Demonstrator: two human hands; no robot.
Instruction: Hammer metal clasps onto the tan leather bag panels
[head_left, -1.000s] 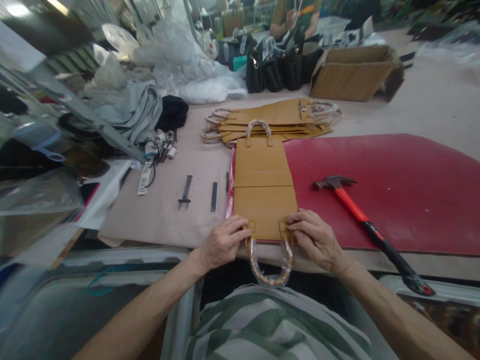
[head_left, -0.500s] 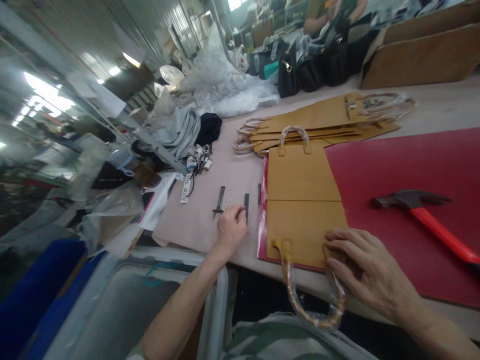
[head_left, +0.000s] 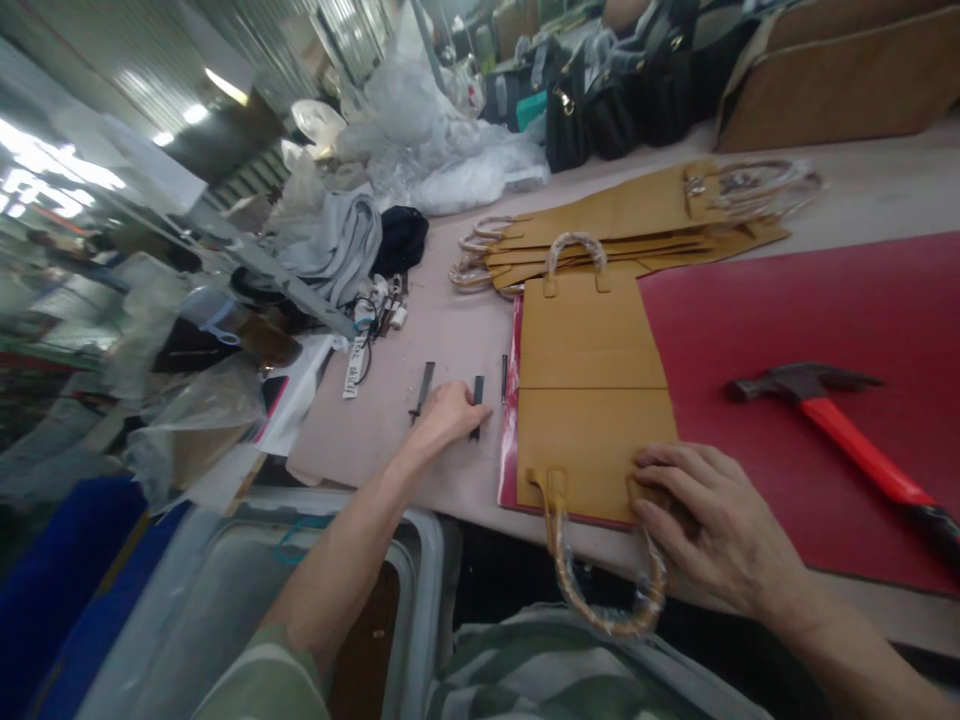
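A tan leather bag panel (head_left: 592,345) lies on the table's red mat. One plastic-wrapped handle (head_left: 576,240) is at its far end; another wrapped handle (head_left: 611,625) hangs over the near edge. My right hand (head_left: 712,520) is closed on the leather tab (head_left: 649,490) of the near handle at the panel's lower right corner. To the left, my left hand (head_left: 450,410) has its thumb and fingers around a thin dark metal bar (head_left: 478,390). A second dark tool (head_left: 426,382) lies just behind that hand, and a short dark rod (head_left: 505,378) lies beside the panel.
A red-handled claw hammer (head_left: 847,430) rests on the red mat (head_left: 757,310). Stacked tan panels (head_left: 615,218) lie behind, with black bags (head_left: 615,115) and a cardboard box (head_left: 832,85) farther back. Clear plastic (head_left: 465,165) is heaped at the back left. A grey bin (head_left: 424,590) stands below the table edge.
My left hand has turned from a curled pinch beside the metal bar to thumb and fingers across it. My right hand stays on the tab. The whole view has shifted slightly.
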